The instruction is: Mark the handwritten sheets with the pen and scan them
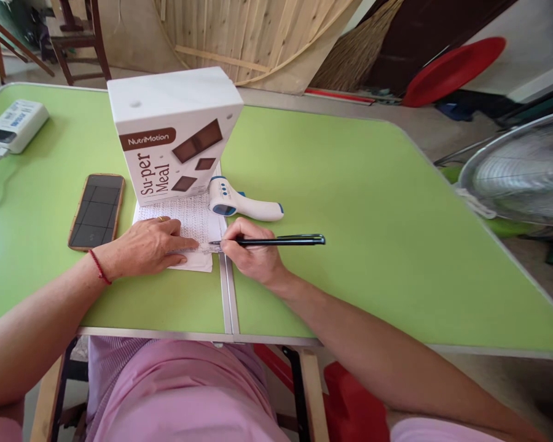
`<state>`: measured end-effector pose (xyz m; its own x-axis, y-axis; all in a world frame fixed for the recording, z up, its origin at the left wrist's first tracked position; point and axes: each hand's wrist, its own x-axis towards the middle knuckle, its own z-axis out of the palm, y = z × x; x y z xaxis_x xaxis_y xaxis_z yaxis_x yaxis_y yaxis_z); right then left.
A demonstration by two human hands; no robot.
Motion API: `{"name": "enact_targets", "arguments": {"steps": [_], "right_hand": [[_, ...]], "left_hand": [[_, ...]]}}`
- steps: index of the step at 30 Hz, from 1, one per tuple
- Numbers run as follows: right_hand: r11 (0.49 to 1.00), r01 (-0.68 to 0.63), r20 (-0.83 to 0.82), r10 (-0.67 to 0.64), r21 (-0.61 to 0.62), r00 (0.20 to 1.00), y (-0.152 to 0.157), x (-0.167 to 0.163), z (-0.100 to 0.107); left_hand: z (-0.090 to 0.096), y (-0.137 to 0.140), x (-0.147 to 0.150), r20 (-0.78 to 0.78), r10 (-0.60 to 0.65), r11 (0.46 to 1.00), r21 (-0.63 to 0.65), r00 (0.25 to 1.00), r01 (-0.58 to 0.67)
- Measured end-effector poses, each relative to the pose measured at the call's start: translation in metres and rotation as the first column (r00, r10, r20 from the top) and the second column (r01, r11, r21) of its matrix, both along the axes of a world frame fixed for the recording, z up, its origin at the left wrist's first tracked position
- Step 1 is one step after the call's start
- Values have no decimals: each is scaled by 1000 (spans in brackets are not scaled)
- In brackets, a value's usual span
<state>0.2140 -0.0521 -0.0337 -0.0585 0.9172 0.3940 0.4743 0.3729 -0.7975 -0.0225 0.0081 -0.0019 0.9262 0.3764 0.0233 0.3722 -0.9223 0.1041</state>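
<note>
Paper (192,218) lies beneath the unclenched left hand (150,247), probably to steady it; the right hand (253,253) is clamped around a pen (290,240), angled for writing.

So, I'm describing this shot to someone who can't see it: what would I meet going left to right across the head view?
White device with a cable → phone → left hand → right hand holding a black pen → fan.
</note>
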Motion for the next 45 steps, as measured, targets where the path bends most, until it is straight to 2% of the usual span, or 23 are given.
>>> {"name": "enact_targets", "arguments": {"steps": [8, 23, 39, 45], "right_hand": [[998, 55, -38, -56, -19, 998, 0, -1, -2], [1000, 29, -10, -29, -4, 1000, 1, -1, -4], [999, 39, -35, -40, -16, 999, 1, -2, -4], [990, 125, -78, -120, 64, 990, 3, 2, 2]], "left_hand": [[2, -1, 0, -25, 14, 1000, -15, 1000, -14], [0, 0, 0, 17, -4, 1000, -14, 1000, 4], [1, 0, 0, -3, 10, 1000, -13, 1000, -10], [1, 0, 0, 12, 1, 1000, -23, 1000, -1]]}}
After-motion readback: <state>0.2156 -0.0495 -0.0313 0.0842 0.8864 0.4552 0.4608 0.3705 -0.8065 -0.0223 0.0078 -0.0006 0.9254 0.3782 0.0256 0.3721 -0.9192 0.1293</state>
